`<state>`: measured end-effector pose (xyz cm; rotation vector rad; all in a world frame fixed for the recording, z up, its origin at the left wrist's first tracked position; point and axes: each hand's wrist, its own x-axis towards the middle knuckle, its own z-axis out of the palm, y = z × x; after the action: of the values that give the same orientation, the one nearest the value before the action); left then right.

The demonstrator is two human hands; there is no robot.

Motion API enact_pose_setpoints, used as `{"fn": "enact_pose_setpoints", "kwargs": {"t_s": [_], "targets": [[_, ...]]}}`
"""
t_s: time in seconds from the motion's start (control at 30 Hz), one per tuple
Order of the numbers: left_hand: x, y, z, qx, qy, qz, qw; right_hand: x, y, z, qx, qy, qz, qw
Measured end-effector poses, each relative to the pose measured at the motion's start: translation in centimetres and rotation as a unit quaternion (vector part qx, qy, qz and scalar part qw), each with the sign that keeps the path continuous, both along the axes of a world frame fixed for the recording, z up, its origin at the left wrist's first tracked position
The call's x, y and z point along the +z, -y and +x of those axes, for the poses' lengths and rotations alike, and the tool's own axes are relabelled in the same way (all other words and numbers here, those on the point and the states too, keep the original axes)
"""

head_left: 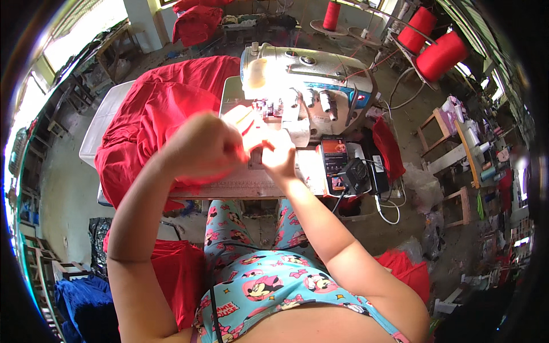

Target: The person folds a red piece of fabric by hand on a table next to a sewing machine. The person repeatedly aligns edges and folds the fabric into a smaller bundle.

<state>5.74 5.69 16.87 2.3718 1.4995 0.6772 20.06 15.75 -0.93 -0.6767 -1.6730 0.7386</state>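
In front of the sewing machine (309, 80) I have both hands raised close together over its table. My left hand (209, 146) is smeared by motion; its fingers look curled around red cloth that shows at their tips. Just right of it, my right hand (277, 151) pinches the same red cloth, close to the brightly lit needle area. The exact edge between the fingers is washed out by glare. A large heap of red fabric (148, 108) spreads over the left part of the table and hangs off its front.
At the right of the table lie a dark phone-sized box (334, 151) and a black power adapter (355, 174) with cables. Red thread cones (440, 55) stand at the upper right. More red cloth (177, 274) lies beside my lap, and a blue cloth pile (86, 303) sits lower left.
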Motion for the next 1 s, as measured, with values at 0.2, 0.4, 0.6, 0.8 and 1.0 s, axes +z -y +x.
{"fn": "enact_pose_setpoints", "kwargs": {"t_s": [0.2, 0.4, 0.6, 0.8, 1.0], "targets": [[-7.4, 4.3, 4.7, 0.046, -0.204, 0.075, 0.975, -1.6, 6.2, 3.7, 0.091, 0.045, 0.100, 0.990], [-8.4, 0.6, 4.9, 0.130, -0.254, 0.154, 0.946, 0.5, 1.7, 1.4, 0.056, 0.024, 0.124, 0.990], [-9.9, -4.1, 4.2, 0.179, -0.210, 0.206, 0.939, 1.0, 0.3, 0.2, -0.018, 0.000, 0.087, 0.996], [-11.1, -6.5, 3.8, 0.217, -0.298, 0.224, 0.902, 0.0, 3.6, 3.1, -0.005, -0.001, -0.032, 0.999], [-6.7, -5.8, 2.0, 0.182, -0.245, 0.227, 0.925, 3.5, 1.7, 5.8, -0.056, 0.030, 0.078, 0.995]]}}
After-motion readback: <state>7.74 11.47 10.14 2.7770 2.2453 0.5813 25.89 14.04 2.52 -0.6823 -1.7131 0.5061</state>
